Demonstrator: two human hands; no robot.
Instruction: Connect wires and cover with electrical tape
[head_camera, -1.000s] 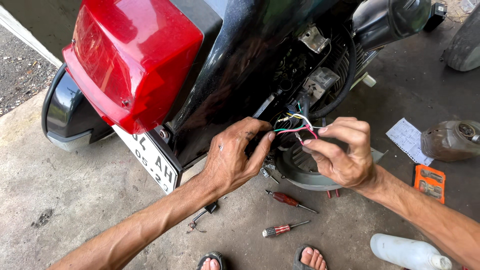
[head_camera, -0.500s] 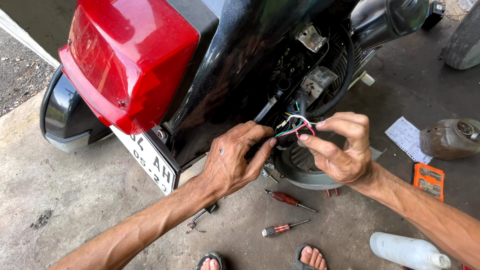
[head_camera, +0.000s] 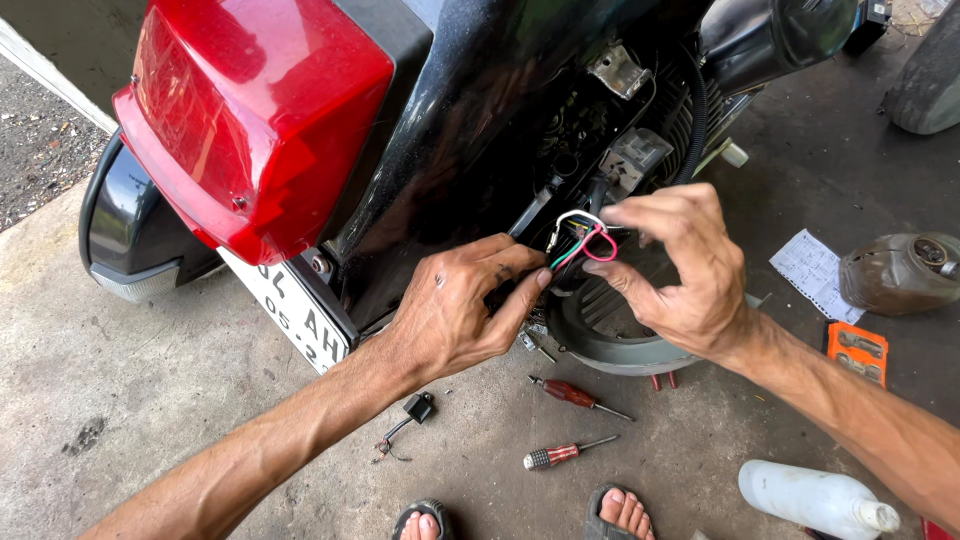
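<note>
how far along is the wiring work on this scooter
Done, by the look of it: the side cover is off, leaving the engine fan housing exposed. In hand: the left hand and right hand hold a bundle of coloured wires beside the engine. Left: the wires hang loose, two screwdrivers lie on the floor, and a small black part lies unfitted.

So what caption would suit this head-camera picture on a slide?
Two bare hands, left hand and right hand, pinch coloured wires at a black scooter's open side, screwdrivers on the concrete below.
</note>
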